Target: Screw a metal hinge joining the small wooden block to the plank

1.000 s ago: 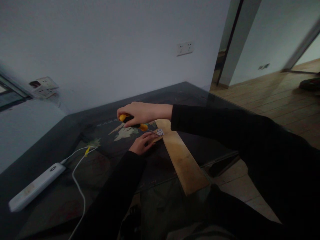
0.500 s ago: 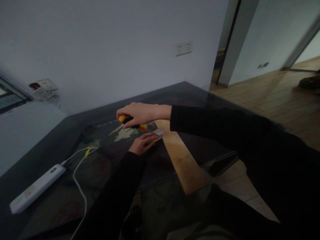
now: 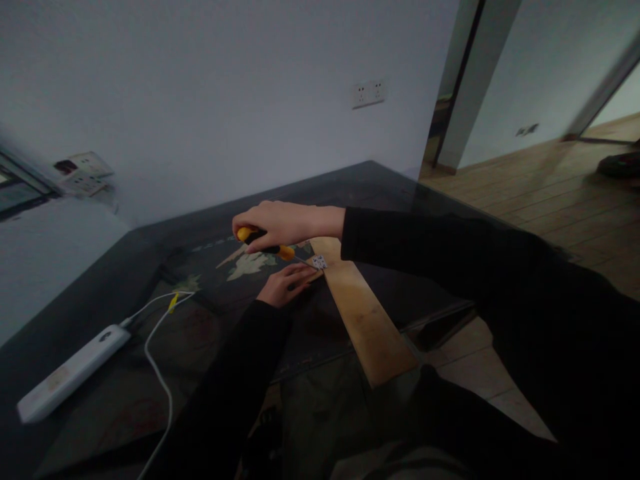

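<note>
Right hand (image 3: 275, 222) curled tight, raised — left hand (image 3: 285, 285) lower, flatter.

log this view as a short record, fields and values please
right hand: gripping yellow-and-black screwdriver, shaft reaching to small pale plate
left hand: on short wooden piece
plate: dark holes, where short piece meets long wooden board
surface: dark table
left side: white oblong device, white cable with yellow tag
wall: sockets
</note>
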### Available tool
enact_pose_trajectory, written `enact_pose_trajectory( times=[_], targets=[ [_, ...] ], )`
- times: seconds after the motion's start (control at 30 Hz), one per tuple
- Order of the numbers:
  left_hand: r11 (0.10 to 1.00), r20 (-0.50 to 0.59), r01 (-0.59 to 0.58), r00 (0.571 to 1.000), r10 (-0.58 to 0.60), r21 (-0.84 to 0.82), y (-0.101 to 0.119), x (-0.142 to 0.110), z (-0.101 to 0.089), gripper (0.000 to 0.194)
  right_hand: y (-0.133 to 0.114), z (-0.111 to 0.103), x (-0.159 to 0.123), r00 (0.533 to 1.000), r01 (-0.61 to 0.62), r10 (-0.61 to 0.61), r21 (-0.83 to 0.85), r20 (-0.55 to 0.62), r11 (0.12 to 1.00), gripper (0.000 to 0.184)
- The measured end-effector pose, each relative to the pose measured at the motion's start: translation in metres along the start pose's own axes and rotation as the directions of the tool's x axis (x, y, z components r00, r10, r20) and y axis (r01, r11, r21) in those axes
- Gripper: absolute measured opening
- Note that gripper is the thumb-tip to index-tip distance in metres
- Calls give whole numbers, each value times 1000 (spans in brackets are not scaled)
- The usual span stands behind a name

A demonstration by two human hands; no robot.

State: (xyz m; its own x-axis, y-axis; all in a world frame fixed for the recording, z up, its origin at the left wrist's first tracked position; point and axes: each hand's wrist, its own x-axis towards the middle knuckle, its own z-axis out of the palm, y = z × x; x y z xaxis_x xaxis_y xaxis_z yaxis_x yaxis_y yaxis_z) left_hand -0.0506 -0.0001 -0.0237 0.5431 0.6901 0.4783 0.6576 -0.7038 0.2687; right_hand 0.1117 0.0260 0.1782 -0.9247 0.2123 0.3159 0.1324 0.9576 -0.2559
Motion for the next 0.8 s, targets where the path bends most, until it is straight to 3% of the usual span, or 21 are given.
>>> enact_pose_trajectory(
  times=[0.37, 0.47, 0.53, 0.6, 0.67, 0.73, 0.8],
  targets=[
    [1000, 47, 6, 999, -6, -2, 2, 2, -3, 34, 7, -13, 5, 992, 86, -86, -6, -90, 996, 19],
    [1000, 52, 21, 998, -22, 14, 5, 1, -4, 36, 9, -28, -4, 978, 15, -15, -1, -210, 1000, 23],
    [999, 49, 34, 998, -35, 16, 6, 1, -5, 37, 13, -39, -21, 943, -81, 92, 47, -320, 996, 26],
    [999, 21, 44, 999, -45, 16, 7, 1, -6, 38, 20, -46, -48, 866, -197, 249, 162, -433, 967, 30],
    [998, -42, 65, 997, -64, 24, 9, 3, -10, 36, 30, -47, -84, 717, -292, 454, 364, -528, 884, 31],
    [995, -123, 92, 988, -89, 23, 17, 7, -15, 32, 41, -38, -128, 499, -303, 647, 583, -576, 753, 31],
    [994, -186, 111, 976, -111, -10, 33, 12, -20, 28, 50, -19, -175, 267, -220, 774, 746, -574, 629, 27]
  ],
)
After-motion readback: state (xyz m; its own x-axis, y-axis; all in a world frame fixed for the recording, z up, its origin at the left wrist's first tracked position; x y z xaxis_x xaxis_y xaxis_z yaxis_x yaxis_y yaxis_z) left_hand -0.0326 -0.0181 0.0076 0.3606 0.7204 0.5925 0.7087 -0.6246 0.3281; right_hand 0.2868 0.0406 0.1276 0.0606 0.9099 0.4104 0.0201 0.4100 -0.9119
